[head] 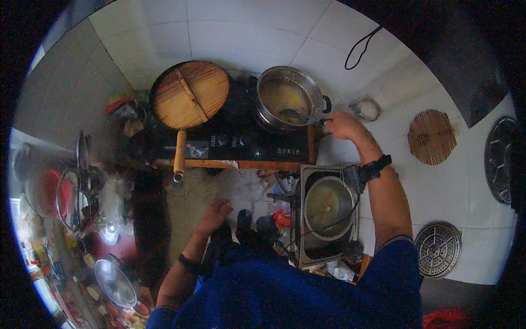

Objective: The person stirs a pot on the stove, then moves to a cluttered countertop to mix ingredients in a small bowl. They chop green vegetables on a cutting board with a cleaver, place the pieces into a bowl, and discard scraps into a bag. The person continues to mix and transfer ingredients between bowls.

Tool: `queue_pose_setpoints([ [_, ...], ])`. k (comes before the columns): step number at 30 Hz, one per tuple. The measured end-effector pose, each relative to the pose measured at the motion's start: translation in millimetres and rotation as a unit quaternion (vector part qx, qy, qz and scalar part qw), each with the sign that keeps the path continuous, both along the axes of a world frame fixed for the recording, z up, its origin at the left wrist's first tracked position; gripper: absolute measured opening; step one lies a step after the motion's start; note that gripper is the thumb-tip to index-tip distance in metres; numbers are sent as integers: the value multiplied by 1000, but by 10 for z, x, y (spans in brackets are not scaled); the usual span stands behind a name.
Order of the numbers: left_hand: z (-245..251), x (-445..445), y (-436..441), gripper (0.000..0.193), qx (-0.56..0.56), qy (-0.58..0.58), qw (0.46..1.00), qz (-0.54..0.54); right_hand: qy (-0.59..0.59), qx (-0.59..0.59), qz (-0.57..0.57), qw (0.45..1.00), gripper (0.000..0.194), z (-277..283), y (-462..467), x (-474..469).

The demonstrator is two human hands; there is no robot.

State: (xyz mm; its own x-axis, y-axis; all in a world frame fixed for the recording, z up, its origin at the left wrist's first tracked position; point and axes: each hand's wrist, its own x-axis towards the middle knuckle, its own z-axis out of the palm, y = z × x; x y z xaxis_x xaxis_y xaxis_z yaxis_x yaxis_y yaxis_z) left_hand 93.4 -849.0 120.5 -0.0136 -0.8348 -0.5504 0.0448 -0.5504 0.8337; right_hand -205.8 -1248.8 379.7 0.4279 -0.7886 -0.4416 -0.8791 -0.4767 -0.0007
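A steel pot (267, 116) stands on the right side of the black gas stove (263, 153), with cloudy yellowish liquid inside. The dark bowl of a ladle (290, 115) lies in that liquid near the rim. My right hand (343, 124) reaches to the pot's right side and grips the ladle's handle there, just below the pot's black side handle (327, 104). My left hand (216, 214) hangs low in front of me, over the floor, with nothing visible in it. Its fingers look loosely bent.
A wok with a wooden lid (191, 95) sits left on the stove, its wooden handle (179, 152) jutting toward me. Right of my legs, a metal sink (303, 214) holds a round basin (328, 208) of cloudy liquid. Steamer racks (438, 249) hang on the right wall. Cluttered shelves with a glass lid (116, 283) stand left.
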Motion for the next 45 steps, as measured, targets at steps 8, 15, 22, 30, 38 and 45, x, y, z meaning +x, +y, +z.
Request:
queue_pose_setpoints([
  [8,51,-8,-9,40,-10,-16,1000,23,-392,4,-296,871,30,-791,203,-121],
  [15,94,-11,10,38,-19,6,1000,14,-380,76,-484,784,25,-1176,-192,255],
  [22,118,99,100,41,-2,-36,999,24,-185,-176,-181,950,44,-1496,-138,440],
  [30,164,136,18,46,39,-6,999,11,-338,-102,-357,865,43,-1345,-94,294],
  [38,-47,177,130,49,13,39,999,30,-206,-198,-211,935,43,-1277,-56,561],
  [45,-111,114,146,49,11,85,995,57,-458,154,-567,667,18,-940,21,464],
])
